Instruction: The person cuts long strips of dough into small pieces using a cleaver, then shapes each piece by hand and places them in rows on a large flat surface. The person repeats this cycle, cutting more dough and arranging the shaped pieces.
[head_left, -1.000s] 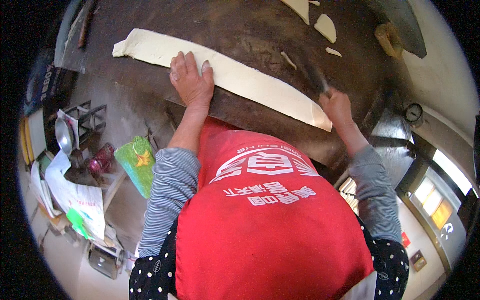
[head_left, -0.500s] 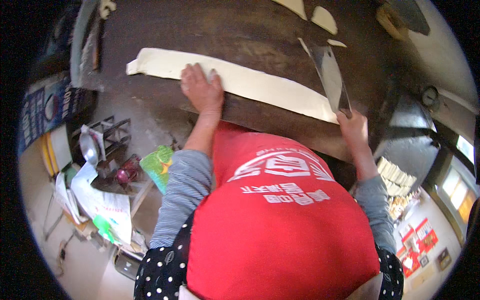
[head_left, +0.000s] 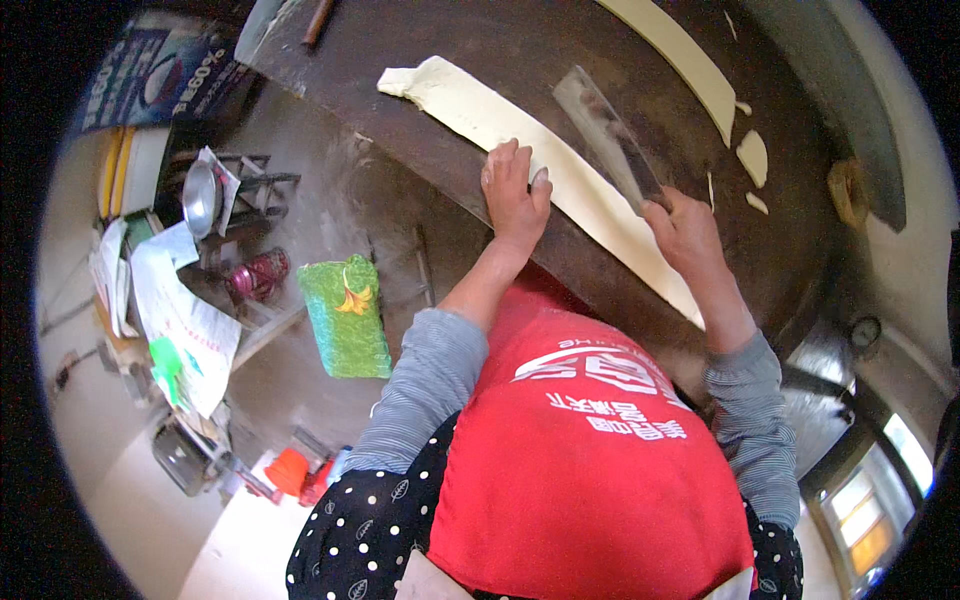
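Note:
A long strip of pale dough [head_left: 585, 203] lies slantwise across the dark wooden board [head_left: 480, 50], its far left end folded and uneven. My left hand [head_left: 517, 200] rests on the near edge of the strip, fingers stretched over it and holding nothing. In my right hand [head_left: 688, 235] is the handle of a broad knife [head_left: 600, 128], gripped by closed fingers. Its metal blade points away to the far left, along the strip's far side. Whether the blade touches the dough I cannot tell.
Beyond the knife lies a second dough strip [head_left: 690, 62], with dough scraps [head_left: 752, 158] by its end. A wooden stick [head_left: 318, 22] sits at the board's far left. Left of the board are a green bag [head_left: 345, 325] and a metal bowl [head_left: 201, 198].
The view has turned, so the strip now slants more steeply. My right hand and the knife have moved from the strip's right end leftward along its far side. My left hand stays on the dough.

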